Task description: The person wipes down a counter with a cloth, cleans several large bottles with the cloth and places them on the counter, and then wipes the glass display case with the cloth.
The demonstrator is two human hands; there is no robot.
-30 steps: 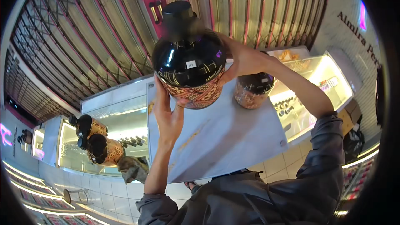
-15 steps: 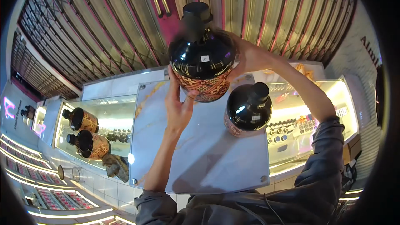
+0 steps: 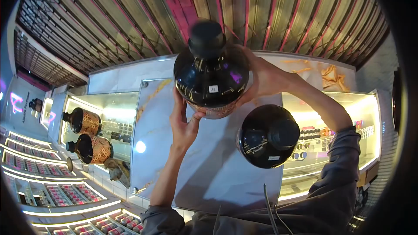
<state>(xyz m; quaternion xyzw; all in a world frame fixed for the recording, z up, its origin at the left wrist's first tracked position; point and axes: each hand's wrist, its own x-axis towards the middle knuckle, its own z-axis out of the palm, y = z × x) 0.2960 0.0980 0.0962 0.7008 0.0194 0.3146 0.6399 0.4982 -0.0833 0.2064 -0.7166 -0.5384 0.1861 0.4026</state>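
holding a big black bottle in the upper middle of the frame, above the white table, with both hands clamped on it: left hand against the lower left side, thumb turned in across the patterned lower part; right hand pressed to the right side, fingers partly hidden. black cap on, towards the top of the frame; small white label on the dark shoulder. base mostly out of sight, contact with the table impossible to tell. near it, right of the middle of the frame, a second bottle on the table, also capped, apart from both hands. at the left of the frame, two smaller-looking bottles side by side on a lit glass case, with a crumpled brown bundle just below. at the right, another lit case, partly behind the grey right sleeve. across the top, a folding metal gate with pink strips; at lower left, bright shelves with rows of small goods.
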